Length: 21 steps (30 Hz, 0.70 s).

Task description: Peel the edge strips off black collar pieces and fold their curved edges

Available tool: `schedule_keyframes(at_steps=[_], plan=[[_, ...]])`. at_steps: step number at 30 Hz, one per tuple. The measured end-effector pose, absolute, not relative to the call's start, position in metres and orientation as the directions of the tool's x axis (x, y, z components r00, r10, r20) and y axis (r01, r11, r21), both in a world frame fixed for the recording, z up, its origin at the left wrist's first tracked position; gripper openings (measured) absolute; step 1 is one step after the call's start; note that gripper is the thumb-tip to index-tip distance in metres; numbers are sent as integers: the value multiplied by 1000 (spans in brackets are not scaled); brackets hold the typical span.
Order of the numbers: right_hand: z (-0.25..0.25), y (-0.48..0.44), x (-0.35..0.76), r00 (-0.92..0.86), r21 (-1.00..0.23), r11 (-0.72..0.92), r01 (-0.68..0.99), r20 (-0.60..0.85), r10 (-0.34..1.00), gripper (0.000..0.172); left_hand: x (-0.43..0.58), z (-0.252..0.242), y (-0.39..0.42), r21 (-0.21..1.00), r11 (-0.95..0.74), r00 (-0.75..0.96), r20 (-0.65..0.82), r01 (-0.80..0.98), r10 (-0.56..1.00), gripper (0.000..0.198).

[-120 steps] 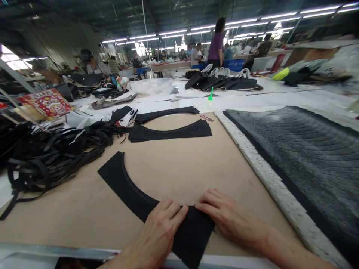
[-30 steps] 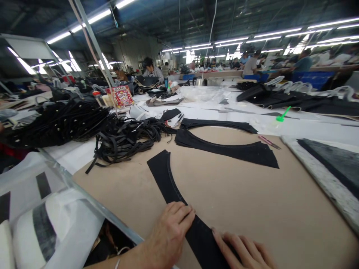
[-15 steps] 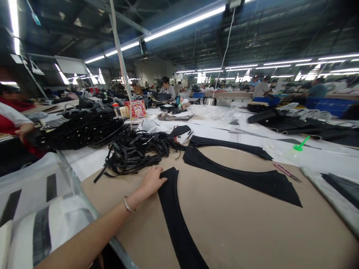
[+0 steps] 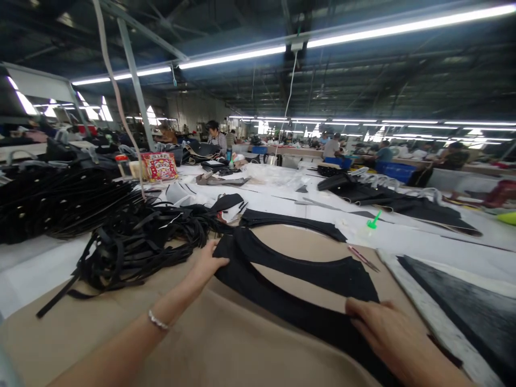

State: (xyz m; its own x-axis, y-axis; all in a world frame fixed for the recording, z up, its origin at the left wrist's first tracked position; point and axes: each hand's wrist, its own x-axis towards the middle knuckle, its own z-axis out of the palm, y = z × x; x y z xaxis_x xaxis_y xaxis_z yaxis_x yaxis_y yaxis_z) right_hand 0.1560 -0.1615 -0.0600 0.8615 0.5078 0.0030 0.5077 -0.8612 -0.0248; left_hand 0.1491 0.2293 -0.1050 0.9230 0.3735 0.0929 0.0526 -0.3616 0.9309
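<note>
A curved black fabric piece [image 4: 290, 303] stretches between my two hands over the brown sheet [image 4: 181, 333]. My left hand [image 4: 207, 263] pinches its left end, thumb on top. My right hand [image 4: 387, 328] grips it toward the right end, fingers closed over the upper edge. Just behind lies a second curved black piece [image 4: 318, 274], partly overlapped at its left end. Farther back rests another narrow black piece [image 4: 296, 222]. A heap of black straps [image 4: 116, 252] lies left of my left hand.
Thread snips [image 4: 363, 258] and a bottle with a green nozzle [image 4: 373, 221] lie beyond my right hand. At the right is a pale slab [image 4: 427, 312] with dark material on it. Stacked black pieces [image 4: 52, 199] stand left; a red packet [image 4: 159, 165] sits behind the straps.
My right hand has come into view and gripped the black piece. The piece has swung from pointing toward me to lying across, beside the second piece. The view has turned right.
</note>
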Motion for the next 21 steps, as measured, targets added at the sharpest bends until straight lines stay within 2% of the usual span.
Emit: schedule_keyframes(at_steps=[3,5,9,12,14,16,18,21], plan=[[-52,-167,209,845,135,-843,521,59,532,26,195,-107,220,915,-396,893,115,76,436,39],[-53,-165,238,838,189,-834,518,82,539,26,222,-112,216,888,-449,872,135,105,471,40],[-64,-157,271,839,220,-838,500,117,532,27,252,-121,209,790,-588,854,177,173,489,48],[-75,-151,278,838,205,-852,481,178,516,28,248,-126,199,676,-713,842,265,185,470,54],[-81,-150,277,836,170,-866,471,228,499,32,238,-129,189,583,-800,840,357,142,409,53],[-84,-153,270,836,122,-874,470,256,485,33,228,-132,177,485,-873,864,416,53,284,45],[-83,-158,253,844,71,-881,468,260,470,32,219,-136,166,407,-911,900,418,-68,120,34],[-75,-172,205,879,6,-904,427,232,417,28,207,-142,159,369,-906,920,388,-210,-55,23]])
